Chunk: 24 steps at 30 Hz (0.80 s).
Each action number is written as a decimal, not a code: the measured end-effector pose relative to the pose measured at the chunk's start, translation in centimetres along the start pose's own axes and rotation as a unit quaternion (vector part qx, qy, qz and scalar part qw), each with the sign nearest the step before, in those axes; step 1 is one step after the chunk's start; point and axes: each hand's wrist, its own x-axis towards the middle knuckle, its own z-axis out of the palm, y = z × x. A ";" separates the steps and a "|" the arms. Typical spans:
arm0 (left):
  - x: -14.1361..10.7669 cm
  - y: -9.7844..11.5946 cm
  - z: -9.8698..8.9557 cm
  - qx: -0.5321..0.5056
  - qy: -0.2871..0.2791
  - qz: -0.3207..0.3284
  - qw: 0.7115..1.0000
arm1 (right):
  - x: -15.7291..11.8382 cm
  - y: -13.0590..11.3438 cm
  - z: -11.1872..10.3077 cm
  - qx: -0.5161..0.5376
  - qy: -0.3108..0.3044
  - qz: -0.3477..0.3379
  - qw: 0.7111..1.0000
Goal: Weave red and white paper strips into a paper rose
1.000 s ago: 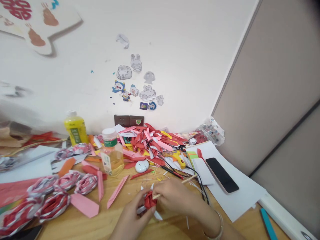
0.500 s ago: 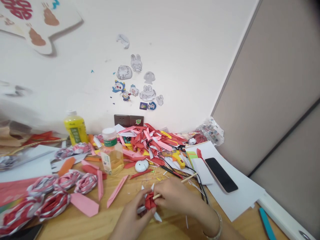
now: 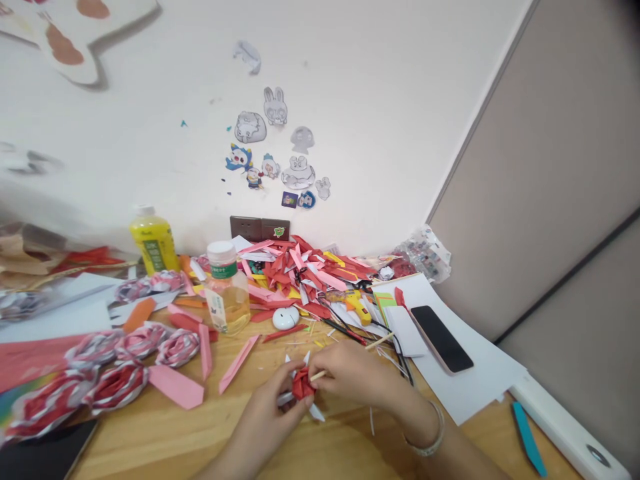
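A small folded red paper piece [image 3: 301, 385] with white pointed tips sits between my hands, low in the middle of the head view. My left hand [image 3: 273, 410] is closed on it from the left, thumb in front. In my right hand [image 3: 345, 375] is a thin wooden stick [image 3: 380, 342], its near end touching the red paper and its other end showing beyond the hand. My right fingers are curled around the stick. A bracelet [image 3: 434, 433] is on the right wrist.
Behind the hands lies a pile of red and pink paper strips [image 3: 300, 267], with a yellow glue gun [image 3: 359, 309] and a bottle [image 3: 227, 293]. Twisted paper coils [image 3: 117, 387] lie left; a phone [image 3: 442, 339] rests on white paper [image 3: 465, 393] to the right.
The camera view has shifted slightly, so the wall and table items appear higher. Both hands keep nearly the same hold on the red paper and stick.
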 end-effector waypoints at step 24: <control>0.0 0.5 0.1 -0.018 0.014 0.000 1.000 | -0.2 -0.5 -0.2 -0.021 -0.002 -0.001 1.000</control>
